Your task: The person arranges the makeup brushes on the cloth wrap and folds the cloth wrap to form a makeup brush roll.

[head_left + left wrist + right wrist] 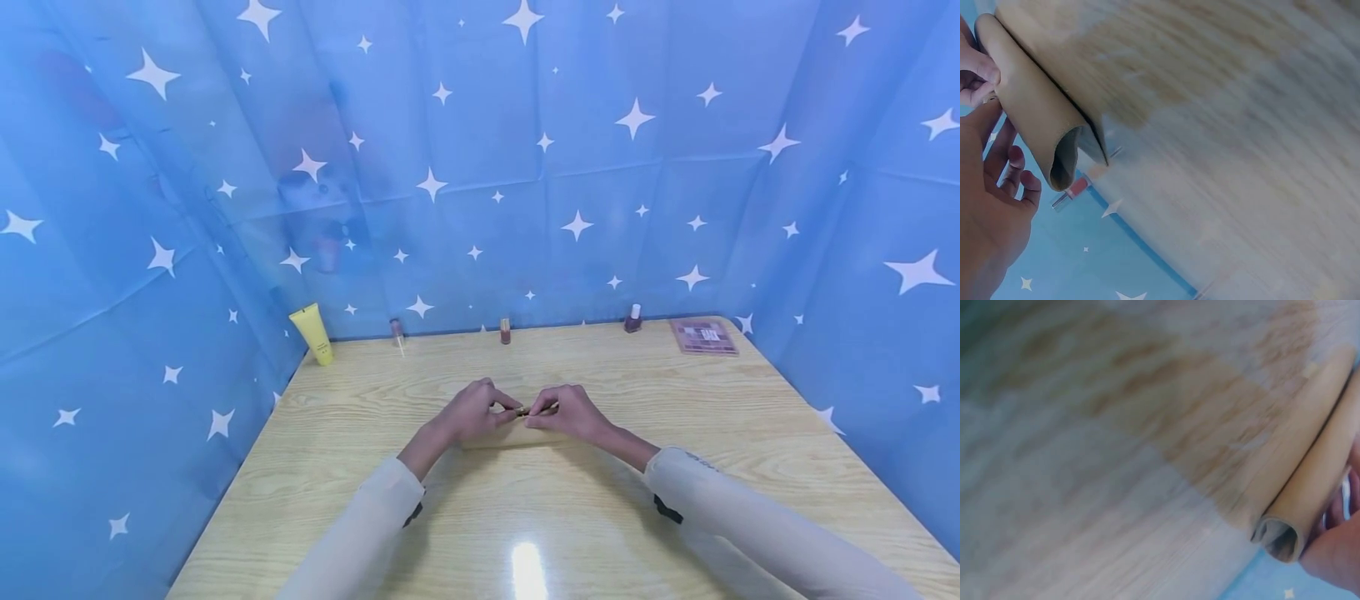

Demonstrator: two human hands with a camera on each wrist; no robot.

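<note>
A tan, leather-like pouch (504,438) lies across the middle of the table, its side nearest the wearer bulging. In the left wrist view, one end of the pouch (1041,106) gapes in a rounded fold and shows a grey inside. My left hand (474,412) and right hand (567,412) meet at its far edge, thumbs and forefingers pinching there around a small gold-coloured clasp (523,411). The other fingers of the left hand (991,200) curl loosely behind it. At the right wrist view's edge, the right hand (1336,550) is partly cut off beside the pouch.
Along the back of the wooden table (315,492) stand a yellow squeeze tube (312,333), a lip gloss tube (397,332), a small gold-capped bottle (506,332) and a white-capped dark nail polish bottle (633,319). A pink palette (703,337) lies at back right. Blue star-patterned curtains (480,150) surround the table.
</note>
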